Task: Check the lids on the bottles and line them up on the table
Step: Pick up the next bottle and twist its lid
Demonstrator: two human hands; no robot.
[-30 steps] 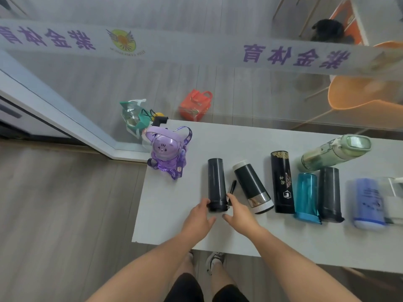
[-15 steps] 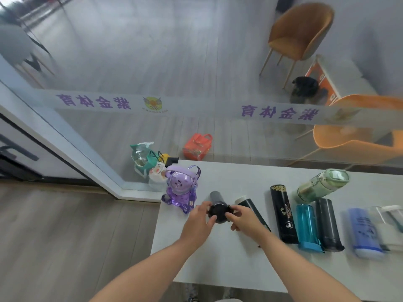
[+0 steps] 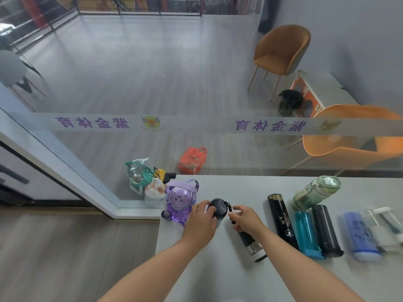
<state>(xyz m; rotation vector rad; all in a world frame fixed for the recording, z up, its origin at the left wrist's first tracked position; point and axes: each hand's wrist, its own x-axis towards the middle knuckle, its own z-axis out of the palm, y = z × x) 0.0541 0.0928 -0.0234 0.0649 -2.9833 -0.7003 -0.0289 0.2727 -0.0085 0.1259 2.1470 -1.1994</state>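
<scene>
Currently in hand: black cylindrical bottle with a round lid (image 3: pixel 218 208), upright at the left end of the pale grey counter (image 3: pixel 207 269), just right of a purple translucent cartoon-figure bottle with a lanyard (image 3: pixel 178 201) (also upright).

- Left hand (image 3: pixel 202 217): fingers curled round the lid's left edge.
- Right hand (image 3: pixel 246 219): thumb and fingers pinching the bottle's short black strap (image 3: pixel 229 206).

Lying on their sides, left to right:
- black tapered flask with a steel band and white end (image 3: pixel 250 245), partly hidden by the right wrist
- tall black cylinder with gold print (image 3: pixel 282 221)
- teal translucent bottle (image 3: pixel 307 234)
- dark grey cylinder (image 3: pixel 326 229), just beside the teal one
- pale green flip-top bottle (image 3: pixel 316 192), farther back
- blue opaque bottle (image 3: pixel 359 236)
- clear bottle with white fittings (image 3: pixel 383 227) (blurred)

Progress, as judged: early. Two bottles stand as the start of a row. Seven are left for a lid check and standing up. Whether the lid in hand is tight cannot be told.
</scene>
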